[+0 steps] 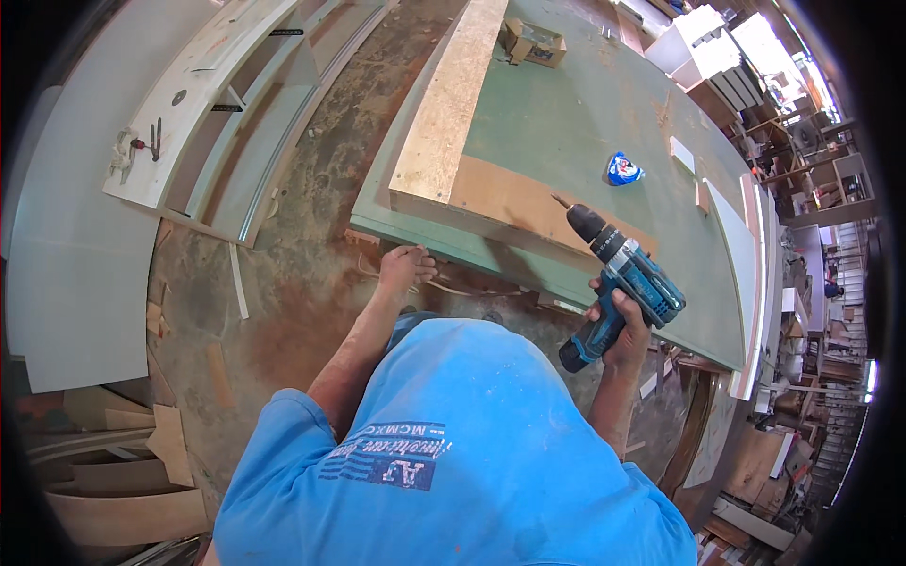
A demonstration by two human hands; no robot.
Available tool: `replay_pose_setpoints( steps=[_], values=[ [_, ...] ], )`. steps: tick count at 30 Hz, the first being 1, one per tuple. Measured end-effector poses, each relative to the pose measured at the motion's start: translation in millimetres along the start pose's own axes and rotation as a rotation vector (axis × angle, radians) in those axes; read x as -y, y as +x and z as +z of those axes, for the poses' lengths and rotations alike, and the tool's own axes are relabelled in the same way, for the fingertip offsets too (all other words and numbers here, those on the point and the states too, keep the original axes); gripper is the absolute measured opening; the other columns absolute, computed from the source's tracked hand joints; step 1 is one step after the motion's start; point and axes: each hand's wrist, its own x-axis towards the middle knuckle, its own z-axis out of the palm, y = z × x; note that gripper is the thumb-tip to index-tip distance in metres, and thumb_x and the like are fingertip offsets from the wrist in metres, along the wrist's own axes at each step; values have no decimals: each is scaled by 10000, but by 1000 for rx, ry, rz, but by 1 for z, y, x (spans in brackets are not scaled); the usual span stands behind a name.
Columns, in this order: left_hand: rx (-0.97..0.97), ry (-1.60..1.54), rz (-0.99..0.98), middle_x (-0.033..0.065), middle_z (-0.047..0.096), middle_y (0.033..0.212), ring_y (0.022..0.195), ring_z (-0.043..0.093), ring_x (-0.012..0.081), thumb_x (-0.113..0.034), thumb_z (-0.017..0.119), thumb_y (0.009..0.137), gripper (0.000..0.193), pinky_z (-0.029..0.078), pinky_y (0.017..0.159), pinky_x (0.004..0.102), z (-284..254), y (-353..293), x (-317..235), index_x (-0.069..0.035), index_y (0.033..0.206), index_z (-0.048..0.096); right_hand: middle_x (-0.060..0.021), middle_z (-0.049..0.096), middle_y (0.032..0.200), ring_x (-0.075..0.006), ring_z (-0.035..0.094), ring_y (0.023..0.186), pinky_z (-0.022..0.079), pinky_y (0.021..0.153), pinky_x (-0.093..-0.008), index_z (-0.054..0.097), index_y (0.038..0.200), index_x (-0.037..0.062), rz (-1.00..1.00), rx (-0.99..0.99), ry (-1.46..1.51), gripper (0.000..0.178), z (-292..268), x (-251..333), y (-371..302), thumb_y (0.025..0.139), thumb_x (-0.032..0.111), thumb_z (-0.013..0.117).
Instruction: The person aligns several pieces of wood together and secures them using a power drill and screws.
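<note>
My right hand (623,338) grips a blue and black cordless drill (640,280) by its handle. The bit points up and left, over the boards and apart from them. At the near edge of a green worktable (557,123), my left hand (408,269) has its fingers curled together; anything inside them is hidden. On the table a long pale wooden board (451,104) meets a brown board (528,200) at a corner, just beyond my left hand. Farther right lies a blue and white packet (623,170). An open cardboard box (534,43) sits near the far end of the pale board.
A long cabinet carcass (247,156) stands at the left, with pliers (156,140) on its top. A large white panel (80,245) is beside it. Wood offcuts (132,514) litter the floor at lower left. White boards (703,47) are stacked at the far right.
</note>
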Motion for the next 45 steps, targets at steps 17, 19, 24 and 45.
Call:
replay_pose_setpoints(
  steps=[17, 19, 24, 45],
  values=[
    [-170, -90, 143, 112, 728, 907, 738, 738, 217, -189, 631, 1034, 183, 602, 655, 324, -31, 6, -21, -11, 1065, 659, -187, 755, 1036, -176, 696, 743, 563, 600, -283, 624, 1287, -16, 114, 121, -209, 457, 20, 2, 17, 859, 81, 752],
    [-240, -18, 268, 110, 719, 889, 726, 733, 213, -191, 639, 1029, 191, 601, 643, 324, -38, 23, -39, -2, 1031, 663, -175, 755, 1040, -177, 727, 821, 571, 602, -283, 625, 1279, -18, 142, 147, -224, 452, 25, 4, 26, 858, 61, 765],
    [-401, 128, 468, 110, 731, 825, 740, 740, 199, -213, 677, 994, 240, 588, 640, 321, -52, 82, -69, 26, 998, 700, -123, 749, 1037, -165, 738, 847, 571, 587, -271, 596, 1343, 23, 107, 273, -337, 525, 57, 9, 49, 850, 59, 771],
    [-670, 878, 581, 152, 728, 1025, 1008, 714, 356, -368, 771, 875, 264, 561, 868, 480, -26, 104, -81, -151, 1017, 816, -103, 767, 905, -132, 662, 634, 540, 562, -279, 712, 1159, 19, 148, 401, -610, 356, 124, 14, 74, 822, 97, 796]
  ],
)
